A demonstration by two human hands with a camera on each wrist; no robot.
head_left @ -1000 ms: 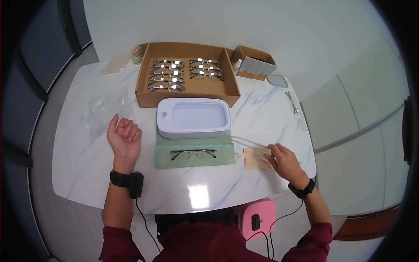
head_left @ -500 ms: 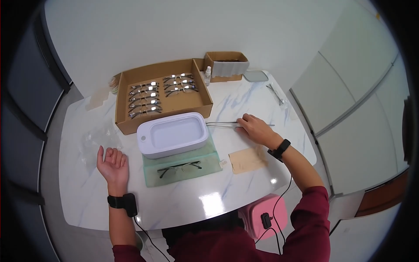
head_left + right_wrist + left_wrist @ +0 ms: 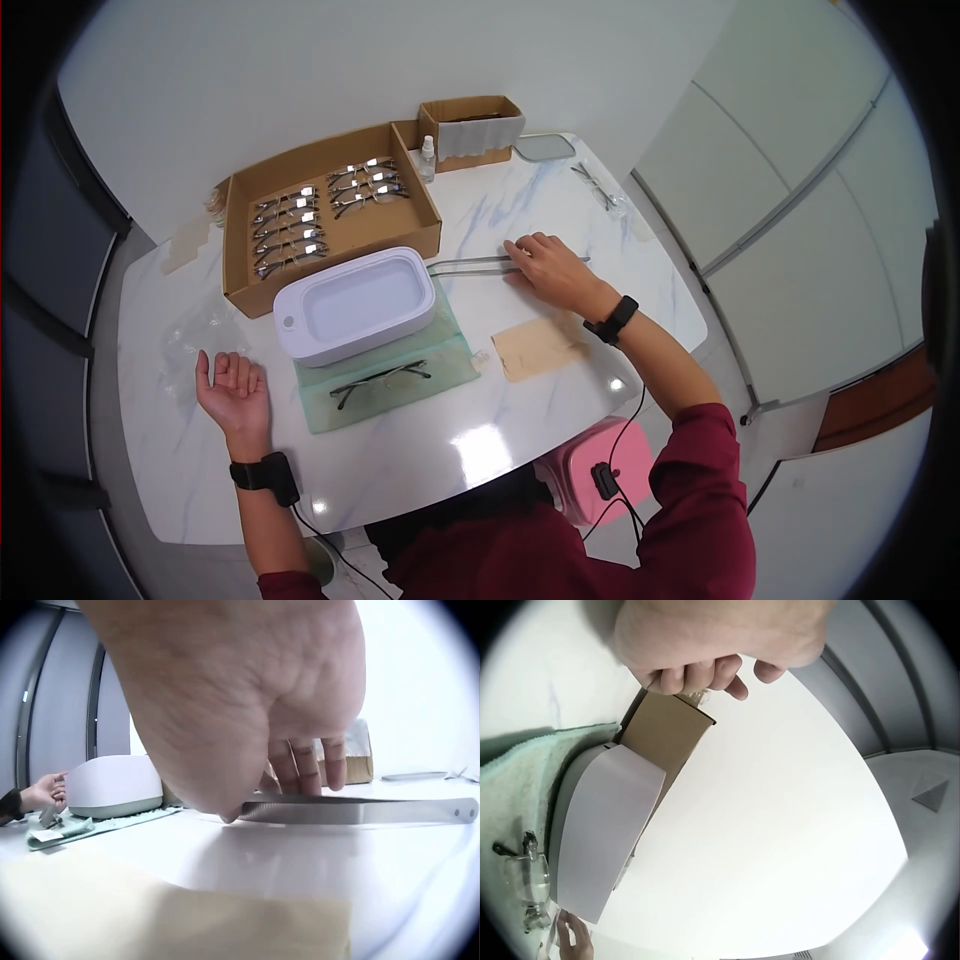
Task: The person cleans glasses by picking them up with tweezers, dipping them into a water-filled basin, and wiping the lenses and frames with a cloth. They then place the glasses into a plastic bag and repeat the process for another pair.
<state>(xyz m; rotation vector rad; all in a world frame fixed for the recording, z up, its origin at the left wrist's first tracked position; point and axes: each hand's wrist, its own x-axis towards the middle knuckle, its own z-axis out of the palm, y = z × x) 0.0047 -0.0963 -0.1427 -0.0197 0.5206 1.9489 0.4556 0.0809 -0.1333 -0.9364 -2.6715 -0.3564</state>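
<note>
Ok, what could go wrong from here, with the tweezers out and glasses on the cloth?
The right hand holds the tweezers with the tips close to the white basin, so they might knock it. The basin also stands partly on the green cloth; a tug could shift both it and the glasses.

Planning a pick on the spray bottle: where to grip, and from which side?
I'd pinch the spray bottle by its white top, coming from above. It stands upright with that top uppermost, while the large cardboard tray and small cardboard box crowd its body on either side.
</note>
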